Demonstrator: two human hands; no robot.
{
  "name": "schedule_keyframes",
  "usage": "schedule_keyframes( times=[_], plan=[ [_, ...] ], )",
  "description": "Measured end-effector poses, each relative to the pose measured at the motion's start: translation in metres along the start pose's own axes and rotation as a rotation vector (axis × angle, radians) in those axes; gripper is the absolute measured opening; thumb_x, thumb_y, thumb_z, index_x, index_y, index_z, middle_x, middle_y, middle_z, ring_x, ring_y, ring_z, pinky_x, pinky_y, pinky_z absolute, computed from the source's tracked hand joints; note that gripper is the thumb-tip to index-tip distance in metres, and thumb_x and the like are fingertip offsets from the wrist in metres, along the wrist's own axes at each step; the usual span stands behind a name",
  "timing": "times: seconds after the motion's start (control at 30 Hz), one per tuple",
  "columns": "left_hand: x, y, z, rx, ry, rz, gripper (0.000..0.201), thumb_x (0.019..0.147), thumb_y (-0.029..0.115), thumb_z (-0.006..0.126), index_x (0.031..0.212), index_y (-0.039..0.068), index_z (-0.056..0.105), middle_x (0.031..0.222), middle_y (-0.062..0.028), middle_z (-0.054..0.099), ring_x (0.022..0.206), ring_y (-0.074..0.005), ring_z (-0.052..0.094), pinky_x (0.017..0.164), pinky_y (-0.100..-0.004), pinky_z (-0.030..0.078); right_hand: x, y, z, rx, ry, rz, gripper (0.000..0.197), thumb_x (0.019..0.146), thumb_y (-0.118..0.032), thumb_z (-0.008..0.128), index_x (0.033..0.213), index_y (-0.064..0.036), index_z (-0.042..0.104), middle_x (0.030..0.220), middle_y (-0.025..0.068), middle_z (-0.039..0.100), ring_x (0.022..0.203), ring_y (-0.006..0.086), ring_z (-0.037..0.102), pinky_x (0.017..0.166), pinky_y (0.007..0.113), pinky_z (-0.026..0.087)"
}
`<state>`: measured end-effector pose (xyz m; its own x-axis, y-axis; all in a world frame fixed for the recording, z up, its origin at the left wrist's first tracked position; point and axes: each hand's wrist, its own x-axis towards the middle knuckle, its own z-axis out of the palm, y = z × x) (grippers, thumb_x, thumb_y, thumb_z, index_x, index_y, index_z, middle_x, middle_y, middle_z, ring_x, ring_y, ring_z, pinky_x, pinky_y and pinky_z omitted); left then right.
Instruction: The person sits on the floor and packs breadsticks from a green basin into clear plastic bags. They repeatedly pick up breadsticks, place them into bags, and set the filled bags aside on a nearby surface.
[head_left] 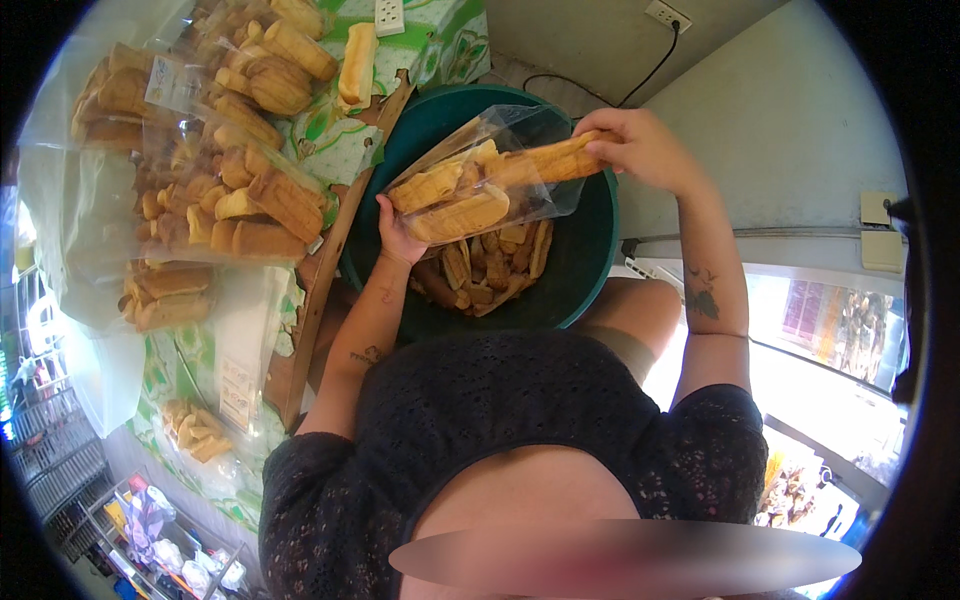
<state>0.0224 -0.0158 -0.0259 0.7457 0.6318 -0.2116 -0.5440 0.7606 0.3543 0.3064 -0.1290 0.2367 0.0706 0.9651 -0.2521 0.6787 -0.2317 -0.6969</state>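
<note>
A clear plastic bag (562, 202) with several pieces of golden-brown bread (455, 212) inside hangs over a large green tub (597, 272). My left hand (402, 236) grips the closed end of the bag from below, its fingers partly hidden behind it. Between the thumb and fingers of my right hand (640, 148) is one end of a long bread piece (545, 162). The other end of that piece lies within the bag's open mouth. Down in the tub, beneath the bag, rest more loose bread pieces (490, 272).
To the left, a table (330, 150) with a green-and-white cloth bears big clear bags of bread (240, 190). One bread piece (357, 62) lies near a white power strip (389, 16). A wall socket (668, 15) with a black cord is beyond the tub. Wire shelving (60, 430) stands lower left.
</note>
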Motion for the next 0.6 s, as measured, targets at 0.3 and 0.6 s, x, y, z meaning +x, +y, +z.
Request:
schedule_keyframes(
  times=[0.3, 0.6],
  plan=[
    [0.008, 0.0, 0.014, 0.224, -0.022, 0.025, 0.087, 0.073, 0.069, 0.05, 0.131, 0.005, 0.038, 0.133, -0.0129, 0.042, 0.122, -0.0309, 0.04, 0.101, -0.0465, 0.033, 0.004, 0.019, 0.047, 0.405, -0.375, -0.173, 0.041, 0.079, -0.012, 0.063, 0.119, -0.0073, 0.056, 0.079, 0.0068, 0.063, 0.066, 0.0162, 0.057, 0.062, 0.027, 0.048],
    [-0.005, -0.001, 0.01, 0.233, -0.027, -0.1, 0.071, 0.078, 0.048, 0.06, 0.133, 0.009, 0.037, 0.135, -0.0111, 0.04, 0.125, -0.0304, 0.037, 0.103, -0.0477, 0.03, 0.048, 0.002, 0.059, 0.311, -0.471, -0.355, 0.037, 0.078, -0.019, 0.065, 0.111, -0.002, 0.059, 0.09, 0.0086, 0.066, 0.076, 0.0178, 0.062, 0.066, 0.029, 0.05]
  ],
)
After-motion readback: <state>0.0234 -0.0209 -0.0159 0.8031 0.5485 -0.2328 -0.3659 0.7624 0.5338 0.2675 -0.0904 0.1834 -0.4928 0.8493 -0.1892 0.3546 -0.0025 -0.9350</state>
